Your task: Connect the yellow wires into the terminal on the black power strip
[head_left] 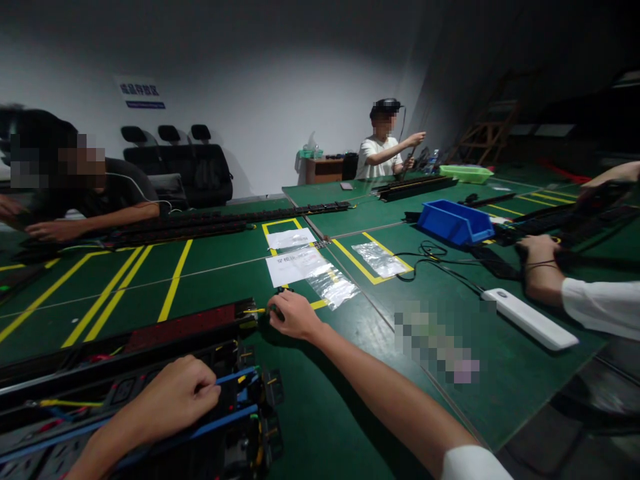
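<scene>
My right hand [295,315] is closed, fingertips pinched round a small black part [281,291] mostly hidden by the fingers. A yellow wire [254,311] runs between that hand and the end of a long black strip with a dark red inner face [183,327]. My left hand [175,393] is curled on top of the nearer black power strips [125,390], which carry sockets and blue edging. Whatever its fingers hold, if anything, is hidden. Red and yellow wires show along the strips' open housings.
Ahead lie paper sheets [289,268] and a clear plastic bag [333,283] on the green table [340,360], marked with yellow tape. A blue bin [455,223], black cables and a white power bar [530,319] are to the right. Co-workers sit left, right and across.
</scene>
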The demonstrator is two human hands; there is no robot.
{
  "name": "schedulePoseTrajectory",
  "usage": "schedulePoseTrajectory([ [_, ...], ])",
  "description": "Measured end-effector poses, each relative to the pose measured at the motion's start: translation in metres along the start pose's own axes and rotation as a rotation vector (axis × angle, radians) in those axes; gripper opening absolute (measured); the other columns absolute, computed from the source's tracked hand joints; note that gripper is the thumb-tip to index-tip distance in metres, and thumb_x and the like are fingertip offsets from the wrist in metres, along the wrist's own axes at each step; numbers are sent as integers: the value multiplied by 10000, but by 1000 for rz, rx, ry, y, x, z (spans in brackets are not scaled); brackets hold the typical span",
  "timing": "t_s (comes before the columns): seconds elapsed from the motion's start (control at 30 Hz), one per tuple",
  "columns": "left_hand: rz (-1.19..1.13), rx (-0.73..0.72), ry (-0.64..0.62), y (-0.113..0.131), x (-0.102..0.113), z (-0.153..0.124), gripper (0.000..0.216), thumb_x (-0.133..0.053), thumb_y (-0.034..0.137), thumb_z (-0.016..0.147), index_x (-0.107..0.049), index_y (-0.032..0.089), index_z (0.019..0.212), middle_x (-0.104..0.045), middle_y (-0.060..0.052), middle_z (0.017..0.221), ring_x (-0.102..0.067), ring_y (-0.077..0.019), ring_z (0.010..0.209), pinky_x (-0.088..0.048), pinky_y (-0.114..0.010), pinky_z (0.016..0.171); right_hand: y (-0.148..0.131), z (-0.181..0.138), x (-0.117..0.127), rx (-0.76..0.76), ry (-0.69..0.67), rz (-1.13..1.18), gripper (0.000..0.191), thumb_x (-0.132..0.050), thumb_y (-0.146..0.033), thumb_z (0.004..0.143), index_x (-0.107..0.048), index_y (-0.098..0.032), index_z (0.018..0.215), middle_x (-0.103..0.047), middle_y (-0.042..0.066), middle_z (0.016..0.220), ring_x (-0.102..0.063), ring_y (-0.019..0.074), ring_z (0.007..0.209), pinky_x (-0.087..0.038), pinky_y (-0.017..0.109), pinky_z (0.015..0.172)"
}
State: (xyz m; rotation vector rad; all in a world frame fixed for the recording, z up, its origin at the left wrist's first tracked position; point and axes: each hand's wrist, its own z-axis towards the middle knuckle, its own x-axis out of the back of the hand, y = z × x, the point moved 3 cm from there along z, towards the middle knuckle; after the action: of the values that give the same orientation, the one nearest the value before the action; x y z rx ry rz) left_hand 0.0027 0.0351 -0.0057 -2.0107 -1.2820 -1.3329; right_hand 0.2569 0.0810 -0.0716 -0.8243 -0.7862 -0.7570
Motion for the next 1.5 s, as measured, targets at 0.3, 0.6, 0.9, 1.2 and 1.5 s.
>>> schedulePoseTrajectory([
  [0.3, 13, 8, -19, 1, 2, -2, 352, -406, 397, 822, -387, 161, 561, -385, -1, 583, -390, -105, 599, -180, -294, 632, -8, -1, 1, 68, -17, -12, 200, -561, -327, 966, -663, -191, 1071, -661, 27, 987, -552, 104, 911, -331, 220, 727],
  [0.6, -23, -8, -6, 1, 1, -1, 366, -425, 409, 825, -416, 162, 555, -406, -6, 579, -399, -112, 603, -174, -295, 628, -6, -1, 0, 36, -3, -19, 209, -510, -299, 1010, -665, -202, 1111, -658, 30, 1019, -558, 98, 951, -358, 213, 737],
  [0.9, -5, -18, -7, -1, -1, -1, 365, -416, 397, 836, -402, 159, 559, -384, -2, 573, -384, -104, 586, -161, -299, 628, -6, 1, 2, -12, -32, -6, 219, -497, -296, 1018, -670, -195, 1107, -654, 52, 1028, -549, 109, 969, -385, 199, 772],
  [1.2, -39, -16, -4, -1, 0, -2, 358, -432, 380, 824, -369, 160, 548, -349, 5, 557, -356, -94, 563, -160, -304, 615, -3, 6, 1, -126, -10, 8, 205, -602, -337, 931, -633, -157, 1023, -639, 52, 1000, -519, 119, 904, -376, 227, 782],
  [1.5, -76, -29, 13, 1, 1, -3, 362, -451, 379, 806, -359, 165, 529, -326, 7, 541, -322, -94, 541, -145, -303, 609, -4, 5, -2, -21, 0, -58, 236, -534, -333, 1001, -672, -154, 930, -625, 52, 916, -492, 114, 869, -379, 232, 788],
])
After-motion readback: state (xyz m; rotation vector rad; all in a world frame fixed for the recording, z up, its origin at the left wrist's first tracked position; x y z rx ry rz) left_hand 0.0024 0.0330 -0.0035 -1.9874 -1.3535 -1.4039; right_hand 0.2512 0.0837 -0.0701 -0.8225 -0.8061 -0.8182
